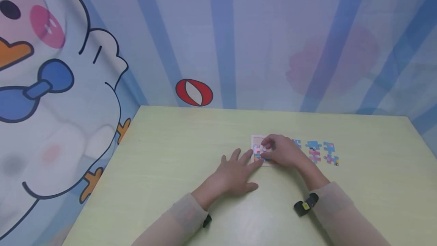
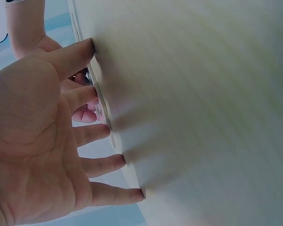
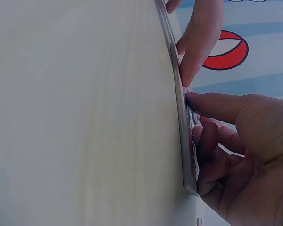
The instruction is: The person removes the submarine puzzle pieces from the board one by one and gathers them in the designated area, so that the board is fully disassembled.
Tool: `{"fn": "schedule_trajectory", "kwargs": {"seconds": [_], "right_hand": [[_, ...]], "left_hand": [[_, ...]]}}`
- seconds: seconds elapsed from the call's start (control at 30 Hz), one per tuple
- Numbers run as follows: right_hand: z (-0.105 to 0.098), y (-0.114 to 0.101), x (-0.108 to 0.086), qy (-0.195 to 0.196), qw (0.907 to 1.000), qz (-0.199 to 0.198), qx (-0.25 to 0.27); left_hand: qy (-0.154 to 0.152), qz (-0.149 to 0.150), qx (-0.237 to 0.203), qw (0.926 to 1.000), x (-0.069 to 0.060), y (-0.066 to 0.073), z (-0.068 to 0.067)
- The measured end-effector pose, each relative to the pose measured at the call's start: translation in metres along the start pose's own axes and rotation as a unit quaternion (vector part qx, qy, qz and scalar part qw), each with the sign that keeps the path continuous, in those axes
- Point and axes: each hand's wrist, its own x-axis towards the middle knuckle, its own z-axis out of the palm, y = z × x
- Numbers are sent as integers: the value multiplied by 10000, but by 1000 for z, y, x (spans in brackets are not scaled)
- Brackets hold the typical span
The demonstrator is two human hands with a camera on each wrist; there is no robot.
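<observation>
A small puzzle board with a pale rim (image 1: 253, 139) lies on the table, with joined pink and blue pieces (image 1: 257, 149) at its left side. My left hand (image 1: 232, 174) is spread, fingertips down on the table and at the board's left and lower edge; the left wrist view shows its palm (image 2: 37, 141). Over the board is my right hand (image 1: 285, 153), thumb and fingers bent close together at the pieces. In the right wrist view the right hand (image 3: 254, 150) has its thumb tip at the board (image 3: 181, 117); whether it pinches a piece is hidden.
Right of the board lie several loose pieces: a blue one (image 1: 313, 145), a pink one (image 1: 315, 156) and others (image 1: 329, 147) at the far right. One more blue piece (image 1: 297, 142) shows behind my right hand. A printed curtain (image 1: 252, 41) hangs behind the table (image 1: 170, 143).
</observation>
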Motion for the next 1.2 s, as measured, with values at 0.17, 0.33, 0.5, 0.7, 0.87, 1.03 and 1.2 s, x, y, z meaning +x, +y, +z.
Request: {"fn": "schedule_trajectory", "kwargs": {"seconds": [0.17, 0.33, 0.5, 0.7, 0.87, 1.03, 1.2], "right_hand": [[1, 1, -1, 66, 9999, -72, 61], [0, 2, -4, 62, 9995, -114, 282], [2, 5, -3, 125, 9985, -318, 435], [1, 4, -3, 194, 9982, -403, 411], [0, 4, -2, 153, 9983, -339, 447], [-1, 8, -1, 61, 9974, -297, 659], [-6, 14, -3, -19, 9961, -323, 821]], "left_hand": [[13, -22, 15, 10000, 1, 0, 2], [1, -40, 38, 10000, 2, 0, 3], [-23, -44, 11, 10000, 1, 1, 2], [31, -31, 68, 10000, 2, 0, 3], [20, -40, 37, 10000, 2, 0, 3], [21, -42, 8, 10000, 2, 0, 3], [43, -49, 2, 10000, 2, 0, 3]]}}
